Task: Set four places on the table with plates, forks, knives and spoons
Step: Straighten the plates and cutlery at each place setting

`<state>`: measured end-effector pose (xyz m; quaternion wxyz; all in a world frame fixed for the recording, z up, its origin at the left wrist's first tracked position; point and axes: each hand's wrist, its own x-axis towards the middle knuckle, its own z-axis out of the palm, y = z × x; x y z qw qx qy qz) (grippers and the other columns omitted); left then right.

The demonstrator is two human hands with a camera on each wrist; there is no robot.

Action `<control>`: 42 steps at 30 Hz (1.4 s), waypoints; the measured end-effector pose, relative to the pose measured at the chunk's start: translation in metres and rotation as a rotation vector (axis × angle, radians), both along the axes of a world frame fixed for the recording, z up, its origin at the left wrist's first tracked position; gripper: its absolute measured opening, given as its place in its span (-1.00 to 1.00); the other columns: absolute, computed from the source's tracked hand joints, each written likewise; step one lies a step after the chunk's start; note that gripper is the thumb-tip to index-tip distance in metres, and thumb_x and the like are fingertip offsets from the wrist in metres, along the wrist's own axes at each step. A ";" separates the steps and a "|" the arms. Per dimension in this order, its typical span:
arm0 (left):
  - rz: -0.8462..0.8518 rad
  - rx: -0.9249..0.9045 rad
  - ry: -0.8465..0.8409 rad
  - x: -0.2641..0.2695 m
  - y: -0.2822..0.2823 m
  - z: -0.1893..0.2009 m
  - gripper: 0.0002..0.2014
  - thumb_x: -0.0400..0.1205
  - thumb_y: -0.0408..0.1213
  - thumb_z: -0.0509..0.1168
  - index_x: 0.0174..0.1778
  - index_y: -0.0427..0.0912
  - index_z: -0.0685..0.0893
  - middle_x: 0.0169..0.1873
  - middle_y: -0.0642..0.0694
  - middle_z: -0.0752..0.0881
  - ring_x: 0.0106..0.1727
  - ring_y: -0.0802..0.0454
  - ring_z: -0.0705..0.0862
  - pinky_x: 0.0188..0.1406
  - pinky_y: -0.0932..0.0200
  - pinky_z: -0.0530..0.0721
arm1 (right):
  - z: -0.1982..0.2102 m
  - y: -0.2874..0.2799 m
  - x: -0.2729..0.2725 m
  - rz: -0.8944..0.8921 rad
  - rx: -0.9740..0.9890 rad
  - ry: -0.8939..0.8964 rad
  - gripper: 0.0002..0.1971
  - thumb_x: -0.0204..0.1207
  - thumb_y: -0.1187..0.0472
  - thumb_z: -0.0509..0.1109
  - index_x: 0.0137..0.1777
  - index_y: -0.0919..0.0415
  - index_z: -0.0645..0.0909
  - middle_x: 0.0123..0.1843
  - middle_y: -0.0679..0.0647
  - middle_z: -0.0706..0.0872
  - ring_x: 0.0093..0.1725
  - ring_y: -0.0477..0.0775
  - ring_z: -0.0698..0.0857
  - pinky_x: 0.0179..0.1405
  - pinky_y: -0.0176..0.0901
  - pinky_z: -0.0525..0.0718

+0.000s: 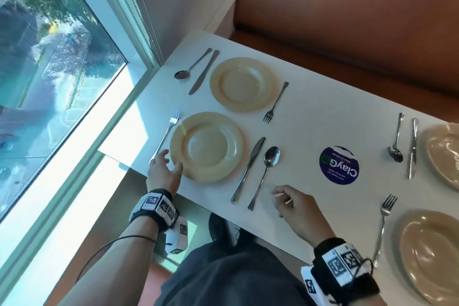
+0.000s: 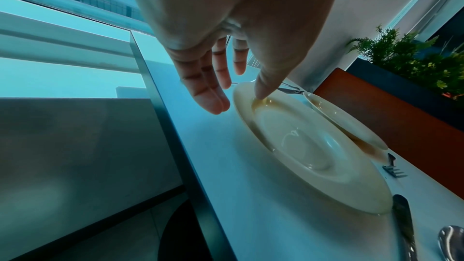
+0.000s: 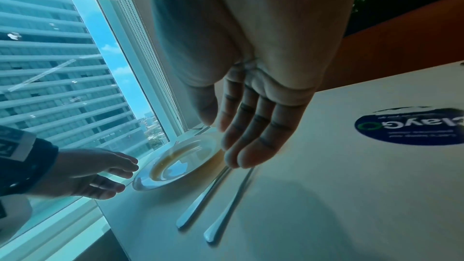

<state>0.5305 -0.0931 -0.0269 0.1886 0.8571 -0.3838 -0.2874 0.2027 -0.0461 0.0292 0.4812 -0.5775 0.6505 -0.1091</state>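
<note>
Four beige plates stand on the white table (image 1: 310, 117). My left hand (image 1: 171, 161) hovers with spread fingers at the near rim of the near-left plate (image 1: 206, 146), over the handle end of its fork (image 1: 167, 131). In the left wrist view the thumb tip (image 2: 261, 94) lies at the plate's (image 2: 314, 156) rim. My right hand (image 1: 285, 199) hangs empty, fingers relaxed, just right of the handles of the knife (image 1: 248, 169) and spoon (image 1: 267, 171). The far-left plate (image 1: 243, 83) has a spoon (image 1: 192, 64), knife (image 1: 204, 72) and fork (image 1: 275, 102).
At the right are two more plates (image 1: 444, 154) (image 1: 432, 251) with a spoon (image 1: 396, 139), knife (image 1: 412, 149) and fork (image 1: 383, 221). A round blue sticker (image 1: 339, 165) lies mid-table. A window (image 1: 49, 57) runs along the left and an orange bench (image 1: 347, 20) stands behind.
</note>
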 end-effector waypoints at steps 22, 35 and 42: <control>-0.383 0.077 -0.104 0.094 -0.081 -0.028 -0.63 0.62 -0.05 0.27 0.33 -0.04 0.63 0.16 -0.09 0.70 0.10 -0.14 0.71 0.09 -0.03 0.67 | -0.039 -0.077 0.128 -0.387 0.068 0.168 -0.49 0.58 0.06 0.39 0.51 0.06 0.41 0.15 0.04 0.67 0.11 0.07 0.64 0.17 -0.03 0.56; -0.515 0.044 -0.067 0.114 -0.104 -0.031 -0.74 0.60 -0.21 0.32 0.21 -0.02 0.71 0.00 -0.06 0.76 -0.06 -0.08 0.75 -0.04 0.07 0.69 | -0.054 -0.088 0.163 -0.562 0.111 0.232 -0.55 0.53 0.22 0.40 0.42 0.01 0.50 -0.05 -0.07 0.69 0.11 0.16 0.72 0.23 -0.07 0.56; -0.522 0.017 -0.056 0.113 -0.106 -0.031 -0.74 0.60 -0.24 0.32 0.20 -0.02 0.72 -0.02 -0.06 0.75 -0.08 -0.08 0.75 -0.01 0.00 0.74 | -0.059 -0.085 0.164 -0.536 0.105 0.233 -0.58 0.50 0.22 0.40 0.35 -0.04 0.53 -0.17 -0.10 0.68 -0.10 0.06 0.66 -0.02 -0.18 0.51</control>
